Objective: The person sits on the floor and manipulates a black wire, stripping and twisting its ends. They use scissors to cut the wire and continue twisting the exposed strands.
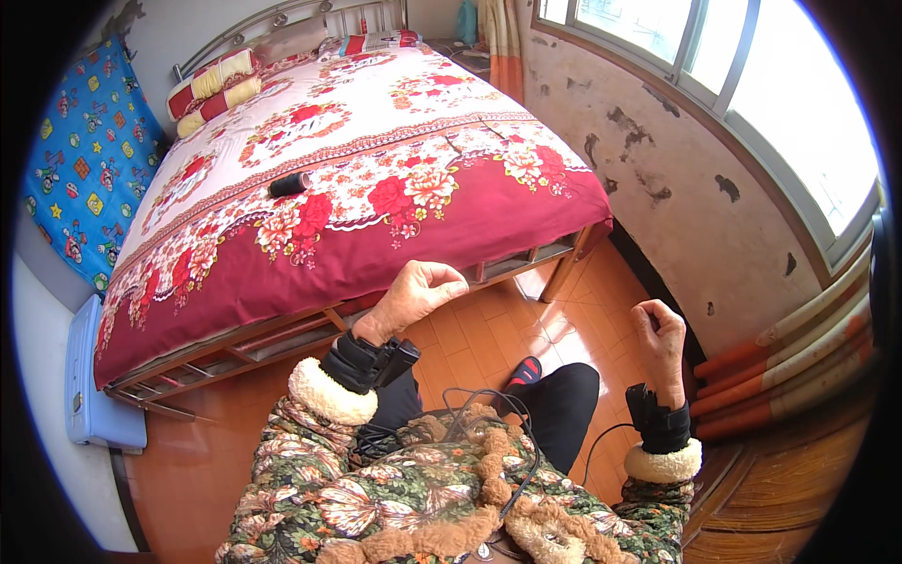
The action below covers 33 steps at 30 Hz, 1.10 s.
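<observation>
My left hand (pixel 413 299) is raised in front of the bed's near edge, its thumb and fingertips pressed together in a pinch. Farther right, my right hand (pixel 661 343) is held up with its fingers curled and pinched. Whatever either hand holds is too small to make out. On the bed's floral cover (pixel 395 221), beyond my left hand, lies a small black cylinder (pixel 288 184) that looks like a spool of thread. Neither hand touches the bed.
Rolled bedding (pixel 218 89) and pillows lie toward the metal headboard (pixel 282 21). A blue storage box (pixel 89 376) stands left of the bed. On the right are a peeling wall (pixel 648 141), a window and a striped curtain (pixel 789 367). A cable (pixel 536 442) hangs across my lap.
</observation>
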{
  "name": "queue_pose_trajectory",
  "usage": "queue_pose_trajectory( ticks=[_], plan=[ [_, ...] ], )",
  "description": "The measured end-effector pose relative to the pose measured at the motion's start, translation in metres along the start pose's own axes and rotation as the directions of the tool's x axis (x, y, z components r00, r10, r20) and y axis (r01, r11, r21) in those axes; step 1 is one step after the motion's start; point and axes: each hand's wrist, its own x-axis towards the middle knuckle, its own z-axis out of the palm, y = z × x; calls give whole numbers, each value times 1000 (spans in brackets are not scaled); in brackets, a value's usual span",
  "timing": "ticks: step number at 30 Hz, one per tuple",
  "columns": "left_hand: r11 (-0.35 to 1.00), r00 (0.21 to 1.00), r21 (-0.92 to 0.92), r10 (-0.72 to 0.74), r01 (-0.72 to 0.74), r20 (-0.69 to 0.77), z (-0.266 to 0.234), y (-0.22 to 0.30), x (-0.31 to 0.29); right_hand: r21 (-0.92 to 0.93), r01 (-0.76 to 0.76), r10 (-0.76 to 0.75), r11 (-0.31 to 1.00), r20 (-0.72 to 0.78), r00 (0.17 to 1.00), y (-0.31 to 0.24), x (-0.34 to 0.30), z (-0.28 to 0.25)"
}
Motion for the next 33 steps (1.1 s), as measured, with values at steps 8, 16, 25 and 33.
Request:
queue_pose_trajectory(
  ticks=[8, 16, 25, 33],
  plan=[
    [996, 996, 36, 80, -79, -26, 0, 6, -2, 17, 0, 0, 1000, -19, 1000, -2, -5, -15],
    [990, 988, 20, 140, -139, -62, 20, 4, 2, -490, 145, -214, 859, -88, 973, 1, -7, -51],
    [938, 966, 228, 256, -260, 44, 66, 9, -7, 533, -212, -59, 819, 445, 894, -69, -32, 76],
    [978, 984, 118, 169, -174, 56, 41, -8, -18, 286, 36, -107, 958, 239, 965, -69, -34, 107]
  ],
)
